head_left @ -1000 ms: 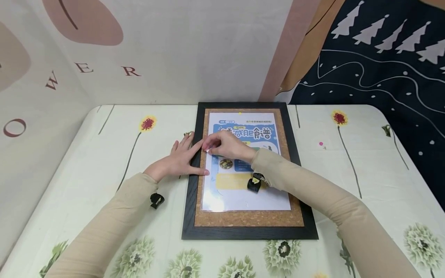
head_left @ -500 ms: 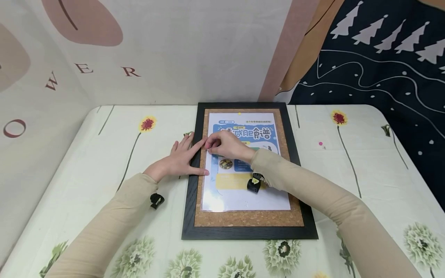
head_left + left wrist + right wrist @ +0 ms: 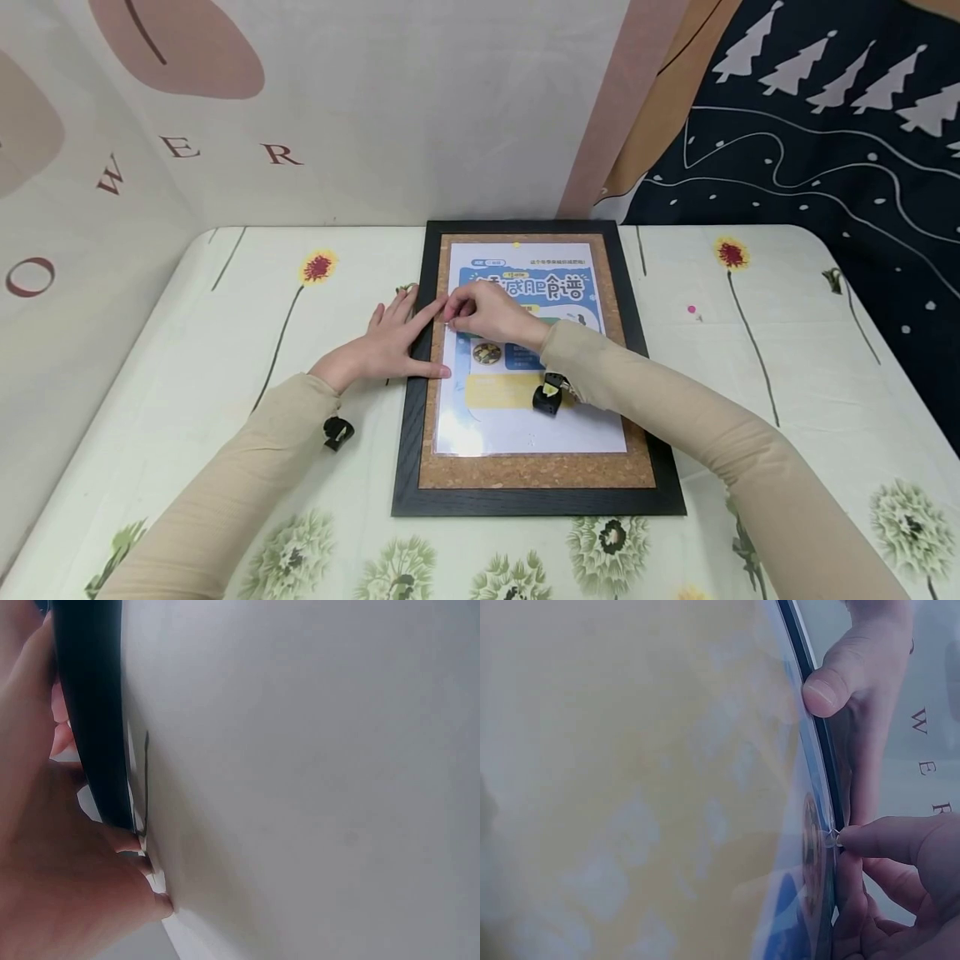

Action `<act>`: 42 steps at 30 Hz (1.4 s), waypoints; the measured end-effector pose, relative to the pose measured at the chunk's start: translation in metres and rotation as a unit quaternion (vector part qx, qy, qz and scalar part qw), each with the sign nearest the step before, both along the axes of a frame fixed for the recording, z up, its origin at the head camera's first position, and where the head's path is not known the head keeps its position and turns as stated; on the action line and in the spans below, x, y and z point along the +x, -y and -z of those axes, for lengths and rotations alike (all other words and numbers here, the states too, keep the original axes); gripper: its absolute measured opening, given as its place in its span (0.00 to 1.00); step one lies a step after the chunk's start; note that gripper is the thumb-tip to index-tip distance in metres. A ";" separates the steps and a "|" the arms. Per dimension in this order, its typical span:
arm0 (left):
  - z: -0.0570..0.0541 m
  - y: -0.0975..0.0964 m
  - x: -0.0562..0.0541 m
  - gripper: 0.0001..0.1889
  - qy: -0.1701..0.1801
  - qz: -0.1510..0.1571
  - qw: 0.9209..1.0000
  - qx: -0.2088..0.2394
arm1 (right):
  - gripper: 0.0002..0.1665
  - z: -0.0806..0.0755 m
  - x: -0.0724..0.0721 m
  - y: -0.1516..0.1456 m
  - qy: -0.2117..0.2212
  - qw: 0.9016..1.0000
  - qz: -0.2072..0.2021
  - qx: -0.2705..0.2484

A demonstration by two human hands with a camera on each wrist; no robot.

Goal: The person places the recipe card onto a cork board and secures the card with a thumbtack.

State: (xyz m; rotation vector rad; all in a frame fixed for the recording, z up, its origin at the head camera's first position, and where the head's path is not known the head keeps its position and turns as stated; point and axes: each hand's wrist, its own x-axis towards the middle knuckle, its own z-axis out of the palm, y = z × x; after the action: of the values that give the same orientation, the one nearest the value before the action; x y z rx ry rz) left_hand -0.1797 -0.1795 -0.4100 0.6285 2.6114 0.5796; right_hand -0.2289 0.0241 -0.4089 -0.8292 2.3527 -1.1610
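Observation:
A printed poster (image 3: 532, 433) in a clear sleeve lies on a cork board (image 3: 536, 475) with a black frame (image 3: 540, 502). In the head view my left hand (image 3: 378, 346) rests spread across the frame's left side, thumb on the poster's edge. Its other fingers reach over the frame onto the table, as the left wrist view shows. My right hand (image 3: 491, 315) crosses the poster and pinches a small clear push pin (image 3: 832, 838) at the poster's left edge, beside my left index fingertip. Mostly the fingers hide the pin in the head view.
A yellow pin (image 3: 516, 245) sits at the poster's top edge. The board stands on a table with a flowered cloth (image 3: 315, 475), its far end near a pale wall hanging (image 3: 420, 125). A small pink dot (image 3: 692, 309) shows on the cloth to the right.
My right fingertips have shifted very slightly to the right along the poster's left edge, still pinching the push pin. My left hand stays in place.

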 end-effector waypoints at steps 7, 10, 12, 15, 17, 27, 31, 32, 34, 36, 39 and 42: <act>-0.001 0.000 0.000 0.55 0.002 -0.002 1.000 -0.001 | 0.03 0.001 -0.001 0.001 -0.002 1.000 -0.009 -0.003; -0.001 0.000 0.000 0.55 0.002 -0.002 1.000 0.000 | 0.03 0.001 -0.001 0.001 -0.001 1.000 -0.010 -0.007; 0.000 0.000 0.000 0.55 0.002 -0.001 1.000 0.001 | 0.03 0.000 -0.001 0.000 0.001 1.000 -0.009 -0.009; 0.000 -0.001 0.000 0.54 0.002 0.000 1.000 0.001 | 0.03 0.000 -0.001 0.000 0.004 1.000 -0.010 -0.012; -0.001 -0.001 0.000 0.54 0.003 0.000 1.000 0.002 | 0.03 0.000 0.000 0.000 0.008 1.000 -0.010 -0.015; 0.001 0.000 -0.001 0.55 0.002 0.001 1.000 0.000 | 0.03 -0.003 0.000 0.001 0.021 1.000 0.011 -0.005; 0.002 0.000 -0.001 0.55 0.000 0.000 1.000 -0.003 | 0.02 -0.004 0.002 0.001 0.022 1.000 0.022 -0.004; 0.002 0.000 -0.001 0.55 0.000 0.000 1.000 -0.003 | 0.02 -0.004 0.002 0.001 0.022 0.999 0.024 -0.005; 0.003 0.000 -0.001 0.55 -0.001 -0.001 1.000 -0.004 | 0.02 -0.004 0.003 0.001 0.023 0.999 0.025 -0.007; 0.003 0.000 -0.001 0.55 -0.001 -0.001 1.000 -0.001 | 0.02 -0.004 0.003 0.001 0.026 0.999 0.025 -0.005; 0.002 -0.001 -0.001 0.55 0.000 -0.001 1.000 0.001 | 0.03 -0.003 0.003 0.002 0.033 0.999 0.026 -0.006; 0.002 -0.001 -0.001 0.54 -0.001 0.000 1.000 0.000 | 0.03 -0.003 0.002 0.002 0.032 0.999 0.027 -0.006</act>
State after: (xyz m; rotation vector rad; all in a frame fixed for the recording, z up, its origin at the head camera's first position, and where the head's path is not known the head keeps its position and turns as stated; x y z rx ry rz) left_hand -0.1802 -0.1787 -0.4116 0.6297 2.6138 0.5803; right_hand -0.2269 0.0221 -0.4063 -0.7246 2.3311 -1.2065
